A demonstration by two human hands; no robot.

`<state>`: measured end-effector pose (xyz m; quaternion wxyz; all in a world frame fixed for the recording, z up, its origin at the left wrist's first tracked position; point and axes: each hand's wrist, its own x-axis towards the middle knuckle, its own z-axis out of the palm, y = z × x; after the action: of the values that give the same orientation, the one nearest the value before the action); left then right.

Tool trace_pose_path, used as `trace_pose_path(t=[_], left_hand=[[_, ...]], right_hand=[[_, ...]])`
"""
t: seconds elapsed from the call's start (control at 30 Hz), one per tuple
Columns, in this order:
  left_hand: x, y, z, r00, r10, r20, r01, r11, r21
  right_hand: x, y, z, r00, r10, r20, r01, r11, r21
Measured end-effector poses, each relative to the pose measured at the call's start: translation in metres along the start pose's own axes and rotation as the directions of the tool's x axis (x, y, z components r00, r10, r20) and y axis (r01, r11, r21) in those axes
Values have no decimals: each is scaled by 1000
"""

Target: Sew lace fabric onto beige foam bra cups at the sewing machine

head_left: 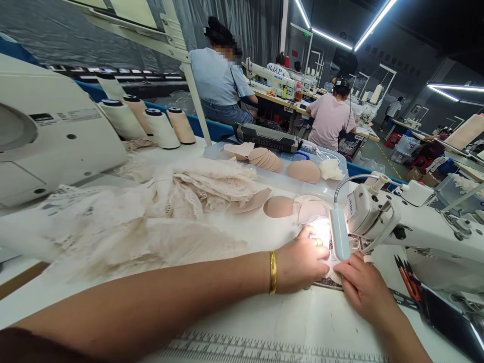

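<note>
A white work table (pixel 264 322) fills the lower view, with a printed ruler strip along its near edge. At the right stands a white sewing machine (pixel 427 227), its head reaching left over the table, and a small gooseneck lamp (pixel 339 233) throws a bright glare on the spot beneath it. A large heap of cream lace fabric (pixel 151 212) lies spread across the middle and left of the table. Behind it sits a clear plastic tray (pixel 333 187) holding stacks of beige foam cups (pixel 302 170), and four thread cones (pixel 151 123) stand further back on the left. The left hand (pixel 302 262), with a gold bangle (pixel 273 272) at the wrist, rests palm down with fingers loosely curled, pressing on a small pale fabric piece (pixel 333 275) directly under the lamp. The right hand (pixel 363 290) lies flat just beside it, fingers stretched toward the same piece, touching its near edge. Neither hand grips; both press flat, close together, nearly touching. The glare hides the piece's details. Two other people sit at machines in the background, backs turned.
</note>
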<state>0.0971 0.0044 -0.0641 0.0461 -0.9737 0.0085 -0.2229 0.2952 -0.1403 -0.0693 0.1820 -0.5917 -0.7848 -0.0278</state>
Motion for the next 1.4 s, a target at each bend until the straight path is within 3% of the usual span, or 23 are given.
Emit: trace_pose_path(t=[0.17, 0.47, 0.8, 0.9, 0.97, 1.03, 1.13, 1.2, 1.33, 1.4], left_hand=[[-2, 10, 0, 1000, 21, 22, -20, 999, -44], [7, -15, -4, 998, 37, 50, -32, 994, -106], [12, -37, 3, 1000, 31, 0, -31, 991, -130], [15, -46, 1, 979, -157, -126, 149, 986, -76], [16, -57, -2, 895, -399, -199, 383, 917, -113], [15, -67, -8, 809, -583, -69, 571, 809, -140], [10, -74, -17, 753, -590, 293, 626, 779, -41], [7, -71, -22, 755, -520, 399, 573, 820, -16], [3, -53, -25, 790, -424, 444, 483, 875, -24], [1, -43, -21, 839, -342, 422, 399, 915, -52]], right_hand=[[2, -4, -2, 1000, 2, 17, -3, 1000, 14], [6, -1, 13, 994, 39, -97, -47, 996, -73], [8, 2, 19, 988, 127, -84, -137, 983, -123], [7, 2, 19, 989, 119, -85, -130, 983, -128], [8, 1, 18, 989, 119, -83, -129, 983, -130], [8, 1, 18, 989, 129, -72, -137, 982, -127], [7, 2, 18, 988, 142, -64, -148, 982, -113], [7, 3, 19, 989, 137, -65, -143, 984, -110], [5, 4, 21, 990, 122, -68, -129, 984, -123], [4, 5, 21, 991, 118, -67, -126, 984, -128]])
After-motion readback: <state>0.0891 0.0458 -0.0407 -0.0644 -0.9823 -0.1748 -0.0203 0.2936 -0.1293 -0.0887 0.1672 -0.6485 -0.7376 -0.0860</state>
